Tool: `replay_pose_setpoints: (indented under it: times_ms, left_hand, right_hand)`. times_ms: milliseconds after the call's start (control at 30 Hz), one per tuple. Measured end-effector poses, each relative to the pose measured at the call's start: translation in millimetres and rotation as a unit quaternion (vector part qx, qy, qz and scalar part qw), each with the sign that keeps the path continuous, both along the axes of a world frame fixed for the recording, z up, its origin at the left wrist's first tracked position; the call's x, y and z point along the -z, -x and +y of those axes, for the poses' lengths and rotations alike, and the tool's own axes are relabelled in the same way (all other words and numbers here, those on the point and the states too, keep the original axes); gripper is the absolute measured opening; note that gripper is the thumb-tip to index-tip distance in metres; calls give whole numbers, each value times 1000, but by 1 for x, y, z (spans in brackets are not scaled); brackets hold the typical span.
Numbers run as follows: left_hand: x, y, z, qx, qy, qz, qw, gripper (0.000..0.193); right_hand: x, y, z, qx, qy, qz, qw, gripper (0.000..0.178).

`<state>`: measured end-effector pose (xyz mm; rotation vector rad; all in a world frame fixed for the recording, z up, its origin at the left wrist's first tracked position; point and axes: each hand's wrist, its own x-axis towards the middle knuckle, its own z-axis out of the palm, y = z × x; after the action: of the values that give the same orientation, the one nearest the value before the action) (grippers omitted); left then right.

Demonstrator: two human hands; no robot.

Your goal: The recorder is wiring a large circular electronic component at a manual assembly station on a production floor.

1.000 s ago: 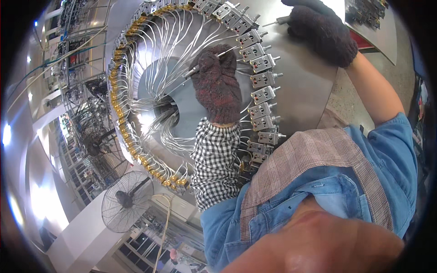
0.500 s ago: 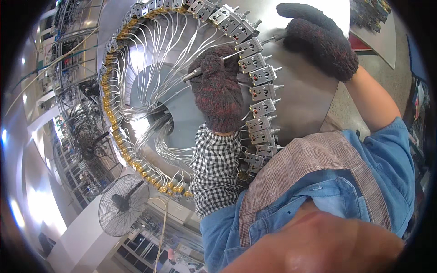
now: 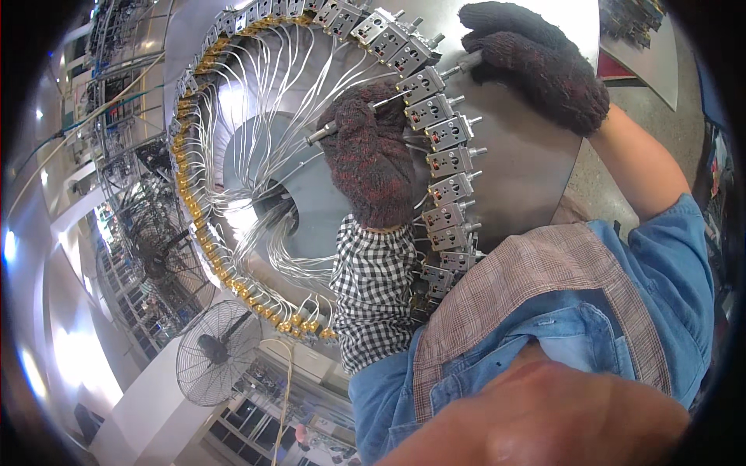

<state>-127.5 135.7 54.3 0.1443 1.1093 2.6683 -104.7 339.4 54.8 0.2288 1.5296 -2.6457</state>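
My left hand (image 3: 367,159), in a dark knitted glove, is closed around a slim metal screwdriver (image 3: 320,133). Its thin tip reaches right, up to the face of a small silver metal box with a round shaft (image 3: 421,85). On that box's outer side, my gloved right hand (image 3: 538,66) has its fingers closed about the end of the shaft (image 3: 458,67); the glove partly hides the grip. Similar silver boxes (image 3: 449,161) stand side by side in a curved row, shafts pointing outward. White wires (image 3: 268,74) run from the ring toward its middle.
The ring stands on a round shiny metal table (image 3: 521,167) with a dark central hole (image 3: 281,211) where the wires gather. Brass-coloured fittings (image 3: 190,203) line its left side. A large fan (image 3: 211,349) stands at lower left. More parts (image 3: 633,19) lie on a surface at upper right.
The view has shifted slightly. My right fingers sit a little farther left, closer to the box. The screwdriver stays in my left hand with its tip at the same box.
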Motion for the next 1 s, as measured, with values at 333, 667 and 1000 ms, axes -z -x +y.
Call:
replay_pose_setpoints:
  times_ms: [333, 667, 1000]
  left_hand:
    - [-3, 2, -4, 28, 23, 9, 999, 19]
    - [-4, -1, -4, -2, 62, 4, 998, 23]
    - [0, -2, -9, -16, 10, -13, 1000, 18]
  right_hand:
    - [9, 1, 17, -82, -29, 11, 996, 25]
    - [11, 2, 16, -111, -65, -10, 992, 22]
    - [18, 0, -1, -53, 7, 46, 998, 21]
